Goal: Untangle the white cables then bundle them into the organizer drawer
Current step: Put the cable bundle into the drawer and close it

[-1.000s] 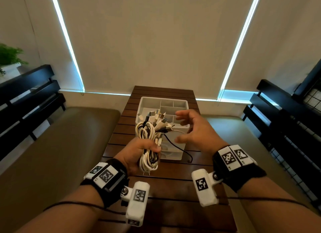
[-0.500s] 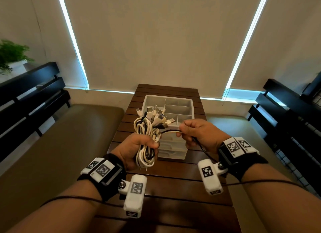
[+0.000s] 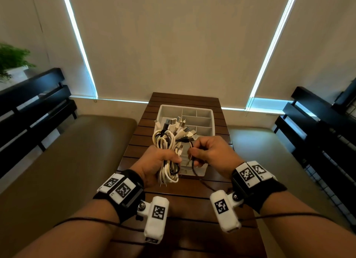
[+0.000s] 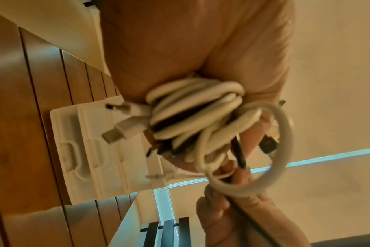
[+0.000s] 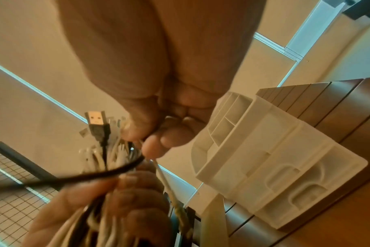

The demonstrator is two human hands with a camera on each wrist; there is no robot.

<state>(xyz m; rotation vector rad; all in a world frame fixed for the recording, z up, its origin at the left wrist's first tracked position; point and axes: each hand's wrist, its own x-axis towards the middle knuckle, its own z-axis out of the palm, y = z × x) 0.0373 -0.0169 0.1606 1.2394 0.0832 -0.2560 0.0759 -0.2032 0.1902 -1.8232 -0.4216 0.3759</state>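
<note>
My left hand (image 3: 158,161) grips a tangled bundle of white cables (image 3: 165,142) upright above the table, with several USB plugs (image 3: 179,126) fanning out at its top. The same bundle (image 4: 196,117) fills the left wrist view, where black strands run among the white loops. My right hand (image 3: 208,153) pinches a thin black cable (image 3: 194,169) just right of the bundle; that black cable (image 5: 108,170) shows with its USB plug (image 5: 96,120) in the right wrist view. Behind both hands stands the white organizer drawer (image 3: 202,113), its top compartments visible.
The organizer sits on a narrow slatted wooden table (image 3: 183,98). Padded benches (image 3: 67,151) flank the table, with dark slatted backrests (image 3: 34,96) on both sides. A potted plant (image 3: 11,59) stands far left. Blinds cover the windows behind.
My right hand went from open beside the plugs to pinching the black cable, then drew it nearer to me. The left hand kept its grip on the bundle.
</note>
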